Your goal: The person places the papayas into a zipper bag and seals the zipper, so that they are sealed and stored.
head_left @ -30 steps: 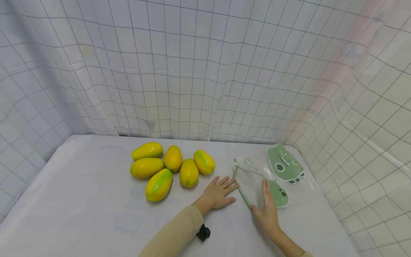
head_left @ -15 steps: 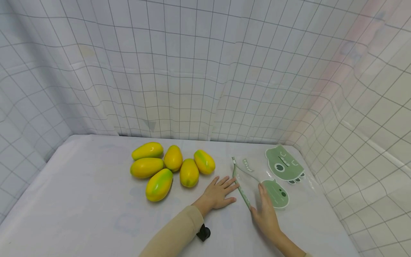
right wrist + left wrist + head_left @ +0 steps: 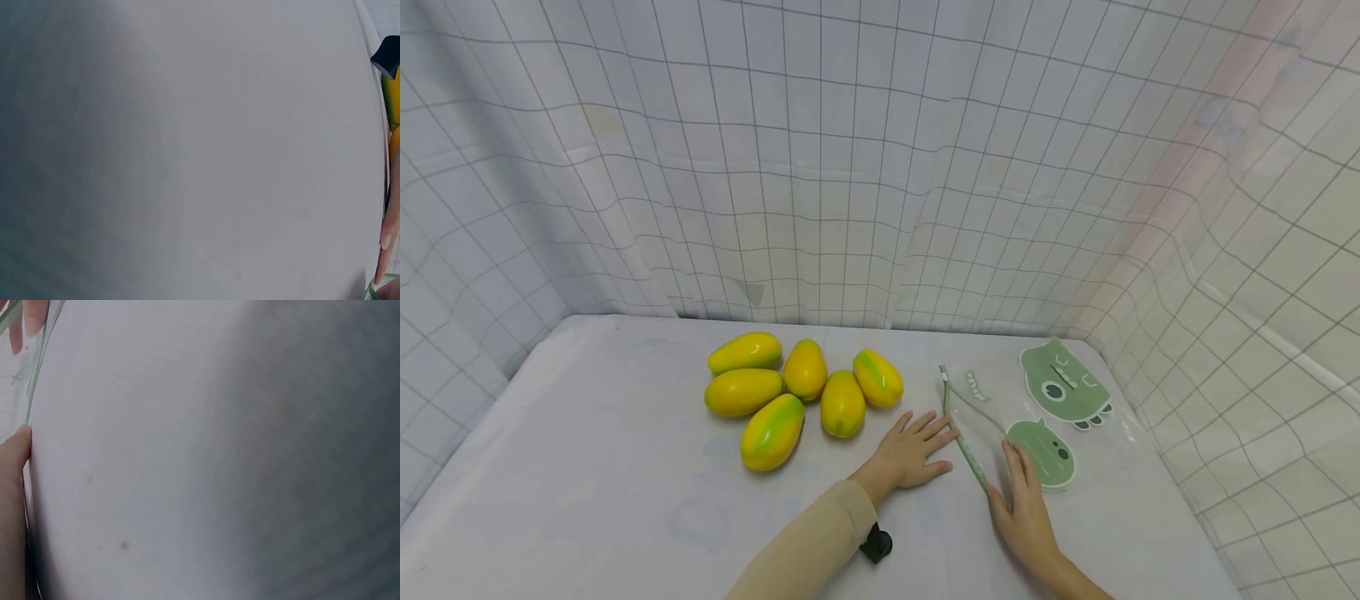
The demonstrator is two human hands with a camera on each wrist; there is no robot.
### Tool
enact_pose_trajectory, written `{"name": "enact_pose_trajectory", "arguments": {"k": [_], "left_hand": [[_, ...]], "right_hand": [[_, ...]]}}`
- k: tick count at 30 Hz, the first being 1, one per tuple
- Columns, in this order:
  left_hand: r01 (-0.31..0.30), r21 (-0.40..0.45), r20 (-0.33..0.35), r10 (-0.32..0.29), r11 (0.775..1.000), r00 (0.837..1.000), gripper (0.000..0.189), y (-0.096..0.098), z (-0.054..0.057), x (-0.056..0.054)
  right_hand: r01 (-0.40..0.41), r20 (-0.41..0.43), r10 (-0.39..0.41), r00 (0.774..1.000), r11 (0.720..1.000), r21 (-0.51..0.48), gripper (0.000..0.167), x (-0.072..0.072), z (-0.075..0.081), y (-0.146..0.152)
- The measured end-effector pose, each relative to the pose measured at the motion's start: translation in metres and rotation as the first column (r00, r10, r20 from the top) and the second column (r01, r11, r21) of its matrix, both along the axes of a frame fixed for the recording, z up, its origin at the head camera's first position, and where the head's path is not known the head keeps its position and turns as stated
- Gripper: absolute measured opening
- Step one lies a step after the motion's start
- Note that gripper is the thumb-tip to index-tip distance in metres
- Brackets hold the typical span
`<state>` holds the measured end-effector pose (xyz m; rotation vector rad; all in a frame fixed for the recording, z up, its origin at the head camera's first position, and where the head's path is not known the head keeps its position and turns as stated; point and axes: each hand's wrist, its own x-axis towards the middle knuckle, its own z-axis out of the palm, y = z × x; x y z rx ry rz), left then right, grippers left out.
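Observation:
A clear zip bag (image 3: 1041,454) with green cartoon prints lies on the right of the table, its green-edged mouth toward the left and parted. My left hand (image 3: 910,454) rests palm down, fingers spread, the fingertips touching the left edge of the mouth. At the near side of the mouth, my right hand (image 3: 1024,512) has its fingers extended against the other edge, its thumb by the near end of the green strip. In the left wrist view, a thumb (image 3: 15,450) touches the bag's edge. Only part of a hand (image 3: 392,219) shows in the right wrist view.
Several yellow fruits (image 3: 842,404) with green patches, like papayas or mangoes, lie grouped left of the hands. A small black device (image 3: 876,543) sits beside the left wrist. White gridded curtains (image 3: 835,167) enclose the table's back and sides.
My right hand has drawn slightly nearer to me, its fingers sliding back along the bag's mouth. The mouth's far edge shifted a little left. My left hand has stayed in place.

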<state>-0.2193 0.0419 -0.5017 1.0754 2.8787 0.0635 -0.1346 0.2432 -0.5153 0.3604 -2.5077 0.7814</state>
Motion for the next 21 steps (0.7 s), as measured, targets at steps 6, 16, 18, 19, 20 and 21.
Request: {"name": "enact_pose_trajectory", "arguments": {"k": [6,16,18,19,20,21], "left_hand": [[-0.003,0.006,0.017,0.003,1.0,1.0,0.057,0.0006,-0.0037,-0.0017],[0.019,0.075,0.023,-0.021,0.997,1.0,0.057,-0.002,-0.0084,-0.0029],[0.016,0.062,0.024,-0.018,0.998,1.0,0.057,-0.0017,-0.0074,-0.0024],[0.015,0.056,0.023,-0.016,0.998,1.0,0.057,-0.0015,-0.0071,-0.0024],[0.007,0.038,0.037,-0.008,0.999,0.999,0.056,-0.0013,-0.0025,-0.001],[0.005,0.03,0.037,-0.006,1.0,0.999,0.056,-0.0007,-0.0026,-0.0012]], "right_hand": [[0.006,0.024,-0.006,1.0,1.0,0.001,0.076,0.0035,-0.0019,-0.0002],[0.023,0.047,-0.02,0.999,0.998,-0.056,0.084,0.0018,0.0012,0.0008],[0.034,0.061,-0.03,0.998,0.998,-0.061,0.084,0.0015,0.0027,0.0006],[0.038,0.063,-0.034,0.997,0.997,-0.063,0.085,0.0014,0.0033,0.0006],[0.041,0.064,-0.037,0.997,0.997,-0.066,0.085,0.0014,0.0039,0.0005],[0.046,0.06,-0.042,0.997,0.997,-0.068,0.086,0.0013,0.0043,0.0005]]}}
